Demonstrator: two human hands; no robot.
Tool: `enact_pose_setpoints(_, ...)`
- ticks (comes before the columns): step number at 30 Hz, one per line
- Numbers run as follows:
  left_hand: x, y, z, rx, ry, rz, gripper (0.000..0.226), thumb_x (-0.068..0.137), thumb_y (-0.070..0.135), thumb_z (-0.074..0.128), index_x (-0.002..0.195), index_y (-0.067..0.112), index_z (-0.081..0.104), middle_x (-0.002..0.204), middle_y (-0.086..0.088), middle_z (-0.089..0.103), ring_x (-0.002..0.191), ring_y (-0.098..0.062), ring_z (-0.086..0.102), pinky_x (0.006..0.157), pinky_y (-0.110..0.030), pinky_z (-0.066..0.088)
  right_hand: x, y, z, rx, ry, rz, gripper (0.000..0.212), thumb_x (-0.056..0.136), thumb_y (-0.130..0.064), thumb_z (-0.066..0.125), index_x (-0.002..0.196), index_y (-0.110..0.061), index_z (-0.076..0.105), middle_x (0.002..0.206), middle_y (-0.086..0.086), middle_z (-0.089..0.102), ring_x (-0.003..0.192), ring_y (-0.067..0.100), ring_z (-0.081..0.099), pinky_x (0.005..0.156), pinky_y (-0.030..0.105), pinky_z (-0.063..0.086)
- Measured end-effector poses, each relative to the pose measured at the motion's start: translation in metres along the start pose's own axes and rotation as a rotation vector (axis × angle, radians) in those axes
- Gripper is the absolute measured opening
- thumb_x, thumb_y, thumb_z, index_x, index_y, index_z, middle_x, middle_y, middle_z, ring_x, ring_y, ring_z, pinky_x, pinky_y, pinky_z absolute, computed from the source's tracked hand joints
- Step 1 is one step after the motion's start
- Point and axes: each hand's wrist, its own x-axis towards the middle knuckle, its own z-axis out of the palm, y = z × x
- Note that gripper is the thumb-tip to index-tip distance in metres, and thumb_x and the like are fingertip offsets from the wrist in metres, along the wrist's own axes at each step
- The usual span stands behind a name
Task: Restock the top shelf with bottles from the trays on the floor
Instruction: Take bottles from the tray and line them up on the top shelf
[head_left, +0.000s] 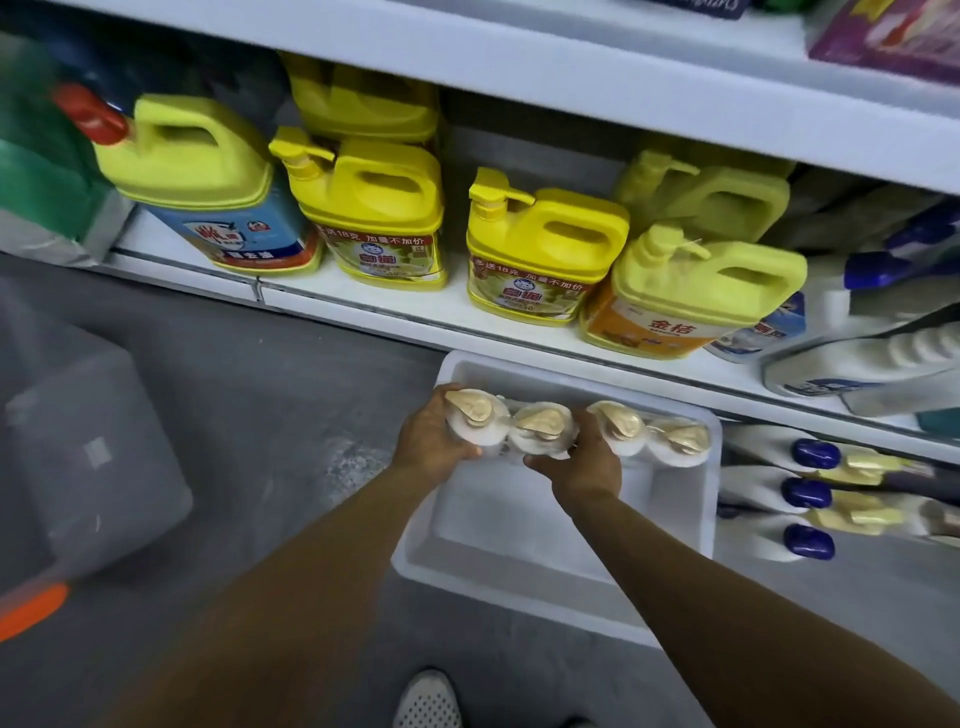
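Four white bottles (576, 431) stand in a row along the far edge of the white tray (519, 551) on the floor. Left hand (434, 441) and right hand (584, 467) each grip one. Likely smooth, rigid, moderately heavy; hold the bodies. The shelf edge (389, 317) overhangs closely.

We see a white tray (550, 561) on the floor (291, 364) holding four white bottles with tan caps. Our left hand (431, 441) grips the leftmost bottle (475, 418); our right hand (584, 465) curls round the second bottle (540, 431). Yellow jugs (540, 254) stand on the shelf above
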Motion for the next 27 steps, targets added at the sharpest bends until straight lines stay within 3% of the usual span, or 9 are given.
enact_pose_setpoints(4,-0.043,0.029,-0.022,-0.041,-0.016,-0.019,0.077,0.061,-0.001,0.091,0.121,0.032,0.055,0.122,-0.003,0.067,0.115,-0.024,0.061,0.098,-0.038,0.053,-0.042,-0.019,-0.033,0.008,-0.048,-0.026,0.081,0.071,-0.025,0.091,0.138,-0.022,0.047,0.125,0.006,0.066,0.114,0.031,0.062,0.092,0.036,0.049)
enact_pose_setpoints(8,-0.087,0.065,-0.045,-0.073,-0.031,-0.031,0.071,0.064,-0.002,0.09,0.116,0.032,0.055,0.116,0.003,0.067,0.112,-0.019,0.061,0.092,-0.03,0.053,-0.08,-0.042,-0.066,0.025,-0.071,-0.071,0.078,0.068,-0.027,0.092,0.135,-0.023,0.051,0.116,0.0,0.066,0.111,0.027,0.062,0.086,0.031,0.046)
enact_pose_setpoints(13,-0.16,0.14,-0.086,-0.152,-0.056,-0.006,0.07,0.068,-0.006,0.086,0.126,0.015,0.054,0.113,0.005,0.066,0.101,-0.008,0.061,0.078,-0.011,0.051,-0.143,-0.096,-0.127,0.088,-0.085,-0.174,0.072,0.061,-0.025,0.095,0.122,-0.03,0.058,0.11,-0.005,0.07,0.106,0.021,0.063,0.091,0.041,0.053)
enact_pose_setpoints(18,-0.223,0.216,-0.123,-0.168,-0.028,0.059,0.069,0.067,-0.011,0.084,0.126,0.008,0.051,0.108,0.004,0.066,0.096,-0.011,0.061,0.068,-0.011,0.052,-0.207,-0.152,-0.189,0.17,-0.096,-0.278,0.068,0.064,-0.018,0.094,0.12,-0.029,0.058,0.108,-0.004,0.07,0.101,0.018,0.063,0.085,0.033,0.051)
enact_pose_setpoints(21,-0.262,0.271,-0.147,-0.206,-0.038,0.103,0.066,0.07,-0.017,0.079,0.119,0.012,0.046,0.101,0.008,0.061,0.089,-0.002,0.057,0.063,-0.006,0.047,-0.244,-0.186,-0.227,0.204,-0.103,-0.346,0.068,0.063,-0.02,0.094,0.121,-0.027,0.059,0.112,-0.006,0.07,0.103,0.017,0.063,0.09,0.036,0.052)
enact_pose_setpoints(22,-0.276,0.292,-0.158,-0.208,-0.046,0.127,0.067,0.068,-0.015,0.082,0.117,0.014,0.047,0.103,0.007,0.061,0.089,0.0,0.057,0.064,-0.006,0.048,-0.258,-0.199,-0.243,0.218,-0.103,-0.365,0.067,0.063,-0.02,0.094,0.12,-0.026,0.06,0.112,-0.006,0.07,0.105,0.016,0.063,0.092,0.037,0.052)
enact_pose_setpoints(24,-0.293,0.32,-0.174,-0.197,-0.043,0.163,0.076,0.052,0.012,0.093,0.113,0.024,0.05,0.109,0.007,0.065,0.095,-0.002,0.061,0.072,-0.011,0.049,-0.277,-0.22,-0.265,0.245,-0.127,-0.397,0.067,0.06,-0.022,0.094,0.118,-0.025,0.061,0.114,-0.005,0.07,0.107,0.016,0.064,0.094,0.037,0.052)
enact_pose_setpoints(26,-0.316,0.357,-0.191,-0.17,-0.039,0.224,0.087,0.036,0.039,0.088,0.114,0.029,0.051,0.112,0.009,0.067,0.101,-0.006,0.062,0.08,-0.018,0.05,-0.298,-0.244,-0.292,0.29,-0.128,-0.432,0.074,0.048,-0.034,0.094,0.114,-0.028,0.063,0.113,-0.007,0.072,0.107,0.013,0.066,0.093,0.036,0.053)
enact_pose_setpoints(27,-0.328,0.374,-0.199,-0.189,-0.047,0.249,0.091,0.034,0.043,0.086,0.117,0.028,0.051,0.114,0.009,0.067,0.102,-0.006,0.062,0.082,-0.019,0.049,-0.311,-0.255,-0.307,0.322,-0.12,-0.456,0.076,0.044,-0.037,0.093,0.114,-0.027,0.064,0.111,-0.007,0.073,0.105,0.012,0.067,0.091,0.034,0.054)
